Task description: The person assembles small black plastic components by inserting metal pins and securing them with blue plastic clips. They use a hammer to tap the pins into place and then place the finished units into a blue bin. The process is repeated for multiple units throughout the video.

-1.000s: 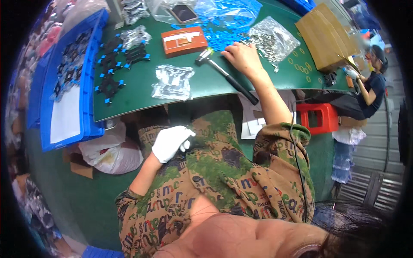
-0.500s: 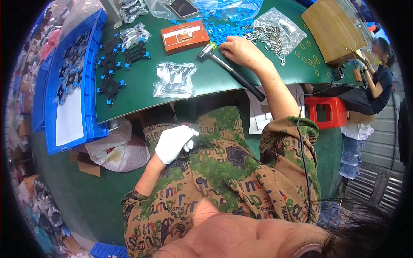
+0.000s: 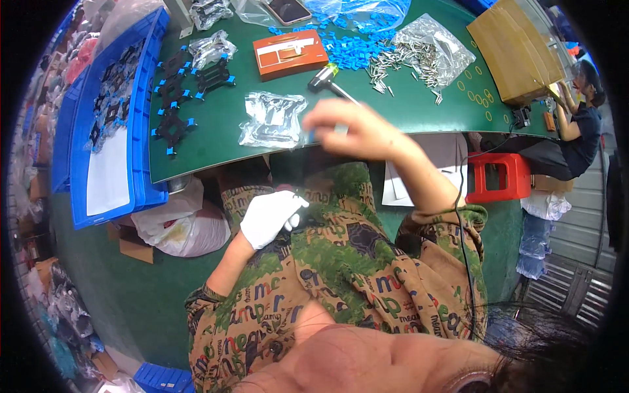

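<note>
My left hand (image 3: 272, 218), in a white glove, rests over my lap with its fingers curled closed. Whatever those fingers may hold is hidden against the patterned cloth. Bare and smeared by motion, my right hand (image 3: 350, 128) hovers over the table's front edge. It is nearest to a clear plastic bag (image 3: 272, 120) with parts inside, and it covers most of the handle of a hammer (image 3: 323, 78). Whether it holds anything does not show. Behind the bag lies an orange-red box (image 3: 290, 54).
Black brackets with blue ends (image 3: 173, 126) lie left on the green table (image 3: 216, 144), beside a blue crate (image 3: 137, 164). Blue clips (image 3: 350, 49), metal pins (image 3: 426, 62), a phone (image 3: 288, 10) and a cardboard box (image 3: 514, 52) are farther back. A co-worker (image 3: 580, 124) sits right, near a red stool (image 3: 501, 177).
My right hand has left the blue clips behind the hammer and come back toward me, to the table's front edge. My left hand stays over my lap.
</note>
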A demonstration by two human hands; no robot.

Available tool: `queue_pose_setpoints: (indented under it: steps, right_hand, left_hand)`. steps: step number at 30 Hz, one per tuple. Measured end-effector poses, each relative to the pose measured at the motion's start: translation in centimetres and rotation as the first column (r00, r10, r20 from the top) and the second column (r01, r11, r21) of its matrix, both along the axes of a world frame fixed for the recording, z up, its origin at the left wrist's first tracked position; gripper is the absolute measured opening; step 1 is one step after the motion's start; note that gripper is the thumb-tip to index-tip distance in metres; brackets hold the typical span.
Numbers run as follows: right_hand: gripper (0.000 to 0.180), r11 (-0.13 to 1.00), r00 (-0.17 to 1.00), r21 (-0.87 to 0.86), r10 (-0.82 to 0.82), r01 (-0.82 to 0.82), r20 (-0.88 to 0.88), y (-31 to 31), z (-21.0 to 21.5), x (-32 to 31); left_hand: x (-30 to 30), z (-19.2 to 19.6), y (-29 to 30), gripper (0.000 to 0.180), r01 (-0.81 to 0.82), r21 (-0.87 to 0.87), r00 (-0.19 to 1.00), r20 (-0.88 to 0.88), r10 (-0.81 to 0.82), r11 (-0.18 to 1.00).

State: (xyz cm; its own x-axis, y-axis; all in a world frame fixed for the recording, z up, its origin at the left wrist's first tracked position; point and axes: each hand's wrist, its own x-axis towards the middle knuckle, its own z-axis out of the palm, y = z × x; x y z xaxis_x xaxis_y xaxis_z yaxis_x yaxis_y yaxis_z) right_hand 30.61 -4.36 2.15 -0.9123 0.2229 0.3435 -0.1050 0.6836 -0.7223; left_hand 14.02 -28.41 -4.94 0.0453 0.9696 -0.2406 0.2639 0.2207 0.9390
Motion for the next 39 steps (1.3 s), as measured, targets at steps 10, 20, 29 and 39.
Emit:
queue_pose_setpoints:
  steps: [10,20,29,39]
  right_hand:
    - [0.021,0.972,0.941,-0.032,0.233,-0.232,0.245,-7.6,-1.0,-0.6]
    - [0.025,0.901,0.767,-0.403,0.37,-0.159,0.525,-5.6,-0.3,-1.0]
    - [0.025,0.958,0.834,-0.082,0.278,-0.273,0.476,-6.5,0.1,-0.5]
    - [0.026,0.97,0.83,-0.202,0.222,-0.134,0.511,-5.5,-0.7,1.8]
  left_hand:
    - [0.8,0.9,0.0,0.034,-0.096,-0.205,0.991,0.073,0.113,0.974]
    - [0.5,0.6,-0.3,0.028,0.056,0.067,0.992,-0.119,-0.048,0.996]
    - [0.4,-0.3,-0.4,0.024,0.144,0.248,0.957,-0.281,-0.071,0.958]
    - [0.8,0.7,0.1,0.028,0.009,0.011,1.0,-0.003,-0.009,1.0]
